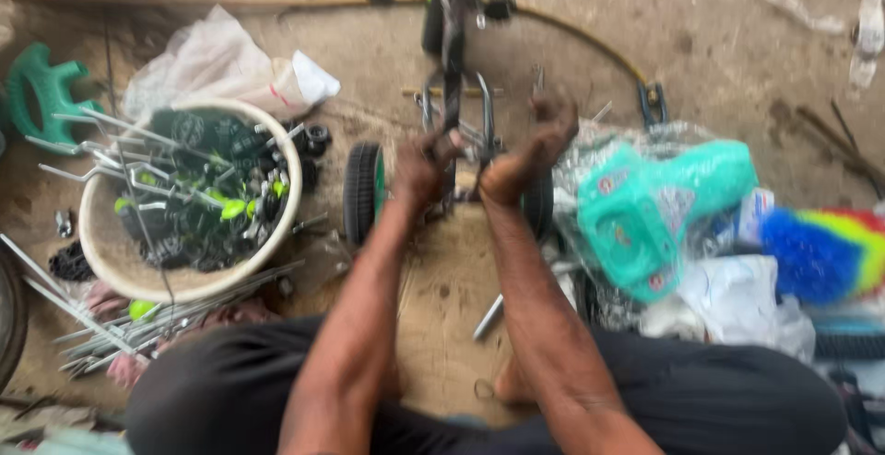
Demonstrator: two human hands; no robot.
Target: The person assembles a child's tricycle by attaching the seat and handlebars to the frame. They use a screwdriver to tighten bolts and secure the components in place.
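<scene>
I look down on a bare concrete floor strewn with parts, with my own dark-trousered legs folded at the bottom of the view. Straight ahead stands the biggest piece of work, a small children's tricycle frame with a dark upright stem, its two black rear wheels set either side of the axle. To the left sits a wide cream basin heaped with black and green fittings and bent metal rods, more rods lying beside it. To the right a turquoise plastic seat body in clear wrap rests against a bright multicoloured brush.

My left hand is closed around the lower end of the stem where it meets the axle. My right hand is half curled, fingers raised, pressing against the metal bracket just beside it; the blur keeps me from telling whether it grips a small part.

I judge the step in hand to be fixing the rear axle assembly to the frame. The next move seems to call for steadying the stem with the left hand while the right seats or tightens the fastening squarely.
</scene>
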